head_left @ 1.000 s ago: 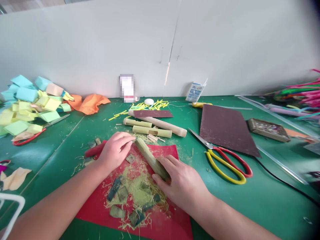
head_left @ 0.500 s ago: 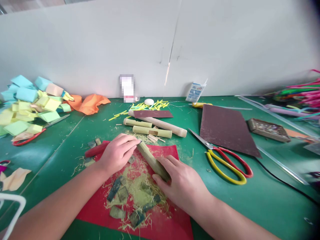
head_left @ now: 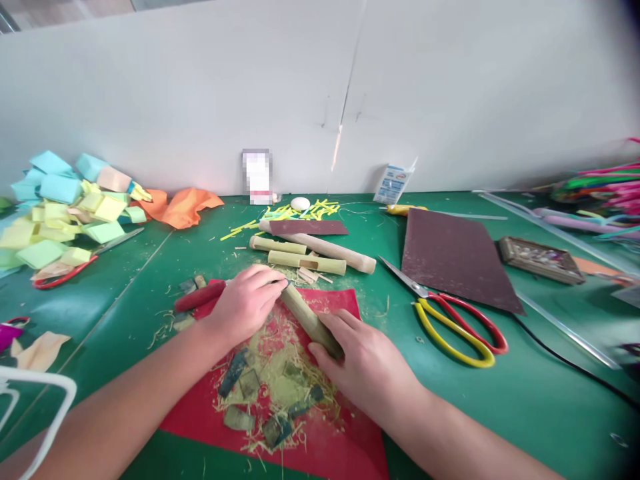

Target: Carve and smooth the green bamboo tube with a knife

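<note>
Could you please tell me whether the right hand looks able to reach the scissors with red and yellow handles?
Probably yes: nothing bulky stands between the right hand and the scissors, though it is holding the bamboo piece.

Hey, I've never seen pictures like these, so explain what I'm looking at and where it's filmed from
There's no machine here: these are a person's two bare hands, seen by a camera worn on the head. The right hand grips a bamboo tube. The left hand is at the tube's far end; whether it holds anything there is hard to tell. Beneath, a red sheet littered with shavings lies on a green table, with big scissors to the right.
</note>
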`<state>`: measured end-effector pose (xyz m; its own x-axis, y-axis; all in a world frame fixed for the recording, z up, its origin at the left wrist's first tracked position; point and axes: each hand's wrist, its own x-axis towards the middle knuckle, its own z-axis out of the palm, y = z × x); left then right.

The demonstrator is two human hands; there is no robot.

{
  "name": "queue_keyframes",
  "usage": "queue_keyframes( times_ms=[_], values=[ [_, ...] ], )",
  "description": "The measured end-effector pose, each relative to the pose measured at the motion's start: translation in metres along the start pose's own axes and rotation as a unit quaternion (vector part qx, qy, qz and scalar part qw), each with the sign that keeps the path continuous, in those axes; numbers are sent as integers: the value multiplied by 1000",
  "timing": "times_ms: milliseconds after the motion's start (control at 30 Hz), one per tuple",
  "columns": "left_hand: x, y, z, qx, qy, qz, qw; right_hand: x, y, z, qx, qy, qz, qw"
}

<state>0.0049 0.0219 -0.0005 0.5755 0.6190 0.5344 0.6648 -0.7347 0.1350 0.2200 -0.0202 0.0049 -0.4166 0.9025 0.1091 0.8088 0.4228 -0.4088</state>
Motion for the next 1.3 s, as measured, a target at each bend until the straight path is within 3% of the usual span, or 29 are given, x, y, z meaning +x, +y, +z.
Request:
queue_keyframes(
  times_ms=[167,400,533,600,700,767,867,1067,1167,1233,1300],
  values=[
    [0,8,-1,-27,-35,18,999,-1,0,1,3,-6,-2,1000],
    [-2,-4,-1,-22,14,-37,999,-1,1,2,-5,3,-11,1000],
    [-3,-2,-1,-119,50,-109,986,-1,1,1,-10,8,-11,1000],
    [-2,0,0,-230,95,-216,944,-1,1,1,-10,7,-13,1000],
    [-1,2,2,-405,158,-380,817,-1,2,1,-8,-6,-14,1000],
    [0,0,3,-472,178,-425,752,-1,2,0,-8,-14,-11,1000],
    [0,-2,3,-498,182,-443,723,-2,1,-1,-10,-17,-8,1000],
    [-1,-2,4,-496,152,-462,719,-2,2,-1,-10,-19,-7,1000],
    [-2,-2,5,-471,136,-467,736,-1,2,-1,-11,-17,-8,1000],
    [-2,-2,4,-422,124,-438,784,-1,2,-1,-12,-14,-9,1000],
    [-2,-3,2,-333,108,-357,866,-1,1,-1,-13,-14,-8,1000]
  ],
)
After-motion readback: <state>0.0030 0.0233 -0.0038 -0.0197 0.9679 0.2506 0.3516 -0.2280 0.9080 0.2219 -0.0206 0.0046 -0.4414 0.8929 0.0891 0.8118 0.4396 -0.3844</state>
